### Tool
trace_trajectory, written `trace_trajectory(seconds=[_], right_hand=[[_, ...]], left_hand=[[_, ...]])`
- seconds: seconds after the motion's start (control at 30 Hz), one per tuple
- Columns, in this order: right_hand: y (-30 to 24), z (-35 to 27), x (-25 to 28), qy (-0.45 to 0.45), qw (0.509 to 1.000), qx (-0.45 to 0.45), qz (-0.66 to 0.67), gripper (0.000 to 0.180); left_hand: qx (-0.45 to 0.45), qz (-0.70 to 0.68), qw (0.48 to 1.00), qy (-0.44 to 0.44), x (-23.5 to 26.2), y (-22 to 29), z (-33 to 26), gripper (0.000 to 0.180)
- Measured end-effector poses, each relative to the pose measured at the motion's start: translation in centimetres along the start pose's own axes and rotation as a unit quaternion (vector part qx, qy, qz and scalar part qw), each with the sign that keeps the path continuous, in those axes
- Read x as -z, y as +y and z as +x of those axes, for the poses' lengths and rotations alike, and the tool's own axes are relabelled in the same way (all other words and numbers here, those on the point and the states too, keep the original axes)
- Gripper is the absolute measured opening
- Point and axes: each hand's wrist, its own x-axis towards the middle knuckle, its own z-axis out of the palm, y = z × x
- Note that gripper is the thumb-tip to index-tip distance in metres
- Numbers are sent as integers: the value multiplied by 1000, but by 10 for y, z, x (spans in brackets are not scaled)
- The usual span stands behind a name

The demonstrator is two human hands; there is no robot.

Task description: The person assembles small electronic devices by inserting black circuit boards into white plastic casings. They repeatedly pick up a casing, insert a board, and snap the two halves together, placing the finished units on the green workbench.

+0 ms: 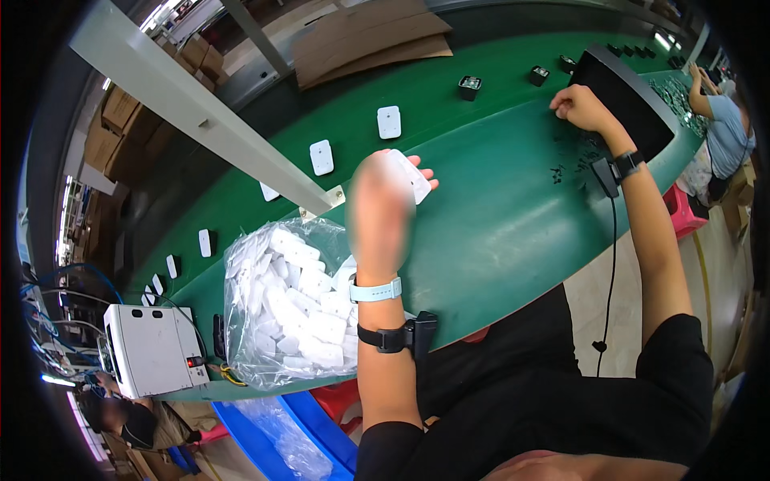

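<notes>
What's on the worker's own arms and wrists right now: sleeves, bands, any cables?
Both forearms are bare below short black sleeves. The left hand has a pale blue band at the wrist and, below it, a black strap carrying a small black device. The right hand has a black wrist strap with a black device, from which a thin black cable hangs down.

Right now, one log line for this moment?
left hand: holds white plastic cover | right hand: fisted on green belt | bag of covers: beside left wrist
</notes>
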Motion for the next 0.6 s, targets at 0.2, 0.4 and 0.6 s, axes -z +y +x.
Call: trace_trajectory(seconds=[0.2, 0.4, 0.6], right_hand=[[-145, -26, -42, -11, 920, 171, 352, 20], [-194, -31, -107, -37, 808, 235, 539, 11], [-185, -35, -121, -99, 808, 150, 562, 10]], left_hand=[[-21, -32, 999, -8, 3, -1, -4, 60], [-10, 51, 998, 29, 4, -12, 3, 62], [4, 129, 990, 62, 2, -19, 5, 58]])
